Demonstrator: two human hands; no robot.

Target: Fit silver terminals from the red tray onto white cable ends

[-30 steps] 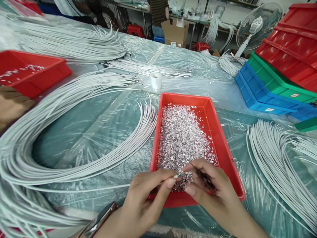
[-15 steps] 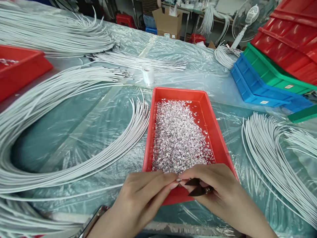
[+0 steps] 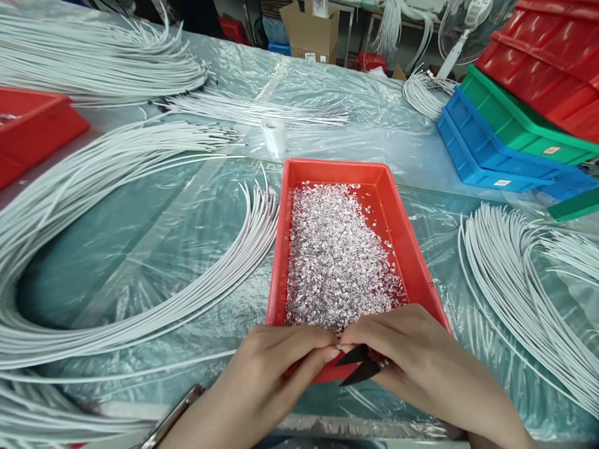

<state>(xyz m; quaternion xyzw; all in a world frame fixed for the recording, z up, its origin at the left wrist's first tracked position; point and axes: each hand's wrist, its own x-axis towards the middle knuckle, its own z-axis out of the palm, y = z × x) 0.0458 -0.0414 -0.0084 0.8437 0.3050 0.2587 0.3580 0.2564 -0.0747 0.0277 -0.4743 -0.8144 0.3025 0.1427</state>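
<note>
A red tray [image 3: 285, 237] holds a heap of small silver foil scraps [image 3: 334, 249] in front of me. My left hand [image 3: 276, 368] and my right hand [image 3: 416, 362] meet in a pinch over the tray's near edge. The left thumb and forefinger are closed on the tip of a thin white cable [image 3: 201, 360] that runs off to the left. The right hand holds small black snips [image 3: 358, 365], blades apart and pointing left, while its fingertips press against the left hand's. What lies between the fingertips is hidden.
Big curved bundles of white cables lie at left [image 3: 116, 249] and right [image 3: 519, 293]. A white tape roll [image 3: 274, 134] stands behind the tray. Stacked blue [image 3: 486, 156], green and red bins sit at right, another red tray [image 3: 32, 131] at far left. Clear plastic sheeting covers the table.
Both hands drew closer to me and down to the tray's near edge, fingertips now pressed together. The snips swung from pointing up-left to lying below the fingers, blades apart.
</note>
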